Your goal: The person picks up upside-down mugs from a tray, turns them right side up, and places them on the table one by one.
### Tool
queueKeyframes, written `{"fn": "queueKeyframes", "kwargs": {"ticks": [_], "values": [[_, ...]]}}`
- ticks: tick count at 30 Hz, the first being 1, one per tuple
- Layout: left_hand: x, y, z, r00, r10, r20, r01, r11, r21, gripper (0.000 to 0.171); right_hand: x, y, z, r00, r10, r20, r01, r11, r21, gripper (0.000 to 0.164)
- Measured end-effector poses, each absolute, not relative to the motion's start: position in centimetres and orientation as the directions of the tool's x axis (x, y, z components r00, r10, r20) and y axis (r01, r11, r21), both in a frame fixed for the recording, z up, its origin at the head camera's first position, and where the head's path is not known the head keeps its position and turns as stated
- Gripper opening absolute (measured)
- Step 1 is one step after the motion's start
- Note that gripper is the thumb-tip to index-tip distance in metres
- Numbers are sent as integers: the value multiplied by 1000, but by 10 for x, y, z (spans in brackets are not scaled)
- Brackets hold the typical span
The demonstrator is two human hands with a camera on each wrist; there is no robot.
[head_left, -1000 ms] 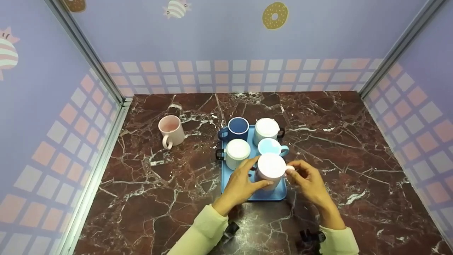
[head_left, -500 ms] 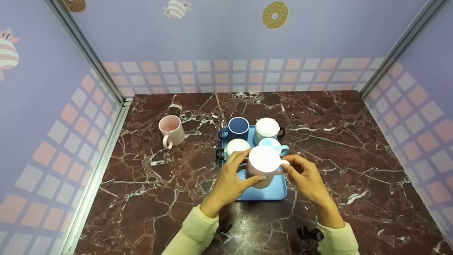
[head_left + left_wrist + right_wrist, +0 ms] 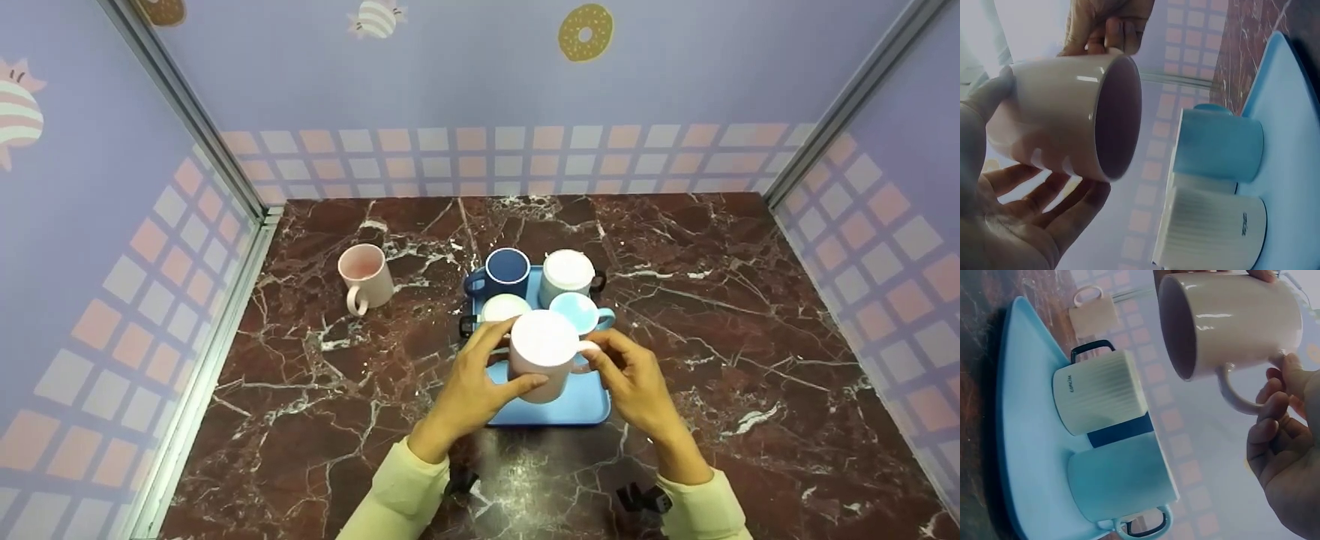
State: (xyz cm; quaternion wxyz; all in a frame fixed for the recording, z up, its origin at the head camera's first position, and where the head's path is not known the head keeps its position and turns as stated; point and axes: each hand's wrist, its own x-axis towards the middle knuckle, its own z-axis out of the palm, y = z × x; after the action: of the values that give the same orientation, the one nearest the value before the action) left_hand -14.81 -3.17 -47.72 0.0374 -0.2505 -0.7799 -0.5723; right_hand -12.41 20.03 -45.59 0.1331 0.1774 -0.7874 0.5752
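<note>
A pale pink mug (image 3: 541,367) is held upside down over the front of the blue tray (image 3: 555,412), its mouth facing the tray and apart from it. My left hand (image 3: 469,386) grips its body from the left, thumb in front and fingers behind. With thumb and fingers, my right hand (image 3: 636,382) pinches the handle (image 3: 1235,396) on the right. Behind the held mug, the tray bears a light blue mug (image 3: 575,309), a white ribbed mug (image 3: 1100,391) with a black handle, a navy mug (image 3: 508,274) and another white mug (image 3: 568,277).
A second pink mug (image 3: 367,279) stands on the dark red marbled tabletop (image 3: 300,420), left of the tray, its handle towards the front. Patterned lilac panels (image 3: 480,90) enclose the table at the back and sides.
Both hands have moved left with the pink mug, away from the tray's right edge. It now partly covers the left white mug. The mugs on the tray have not moved.
</note>
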Motion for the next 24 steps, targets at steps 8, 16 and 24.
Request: {"fn": "queueKeyframes", "kwargs": {"ticks": [8,16,24], "values": [[-155,-39,-482,-789,466,401,588,379,715,109,-124,198,-457,-868,-99,487,-493,299,-817,15],[-162,-40,-488,-694,551,464,715,456,529,132,-124,198,-457,-863,-84,498,-498,315,-808,14],[-165,-37,-489,-612,578,539,790,442,424,125,-124,199,-457,-879,-57,474,-465,326,-823,14]]}}
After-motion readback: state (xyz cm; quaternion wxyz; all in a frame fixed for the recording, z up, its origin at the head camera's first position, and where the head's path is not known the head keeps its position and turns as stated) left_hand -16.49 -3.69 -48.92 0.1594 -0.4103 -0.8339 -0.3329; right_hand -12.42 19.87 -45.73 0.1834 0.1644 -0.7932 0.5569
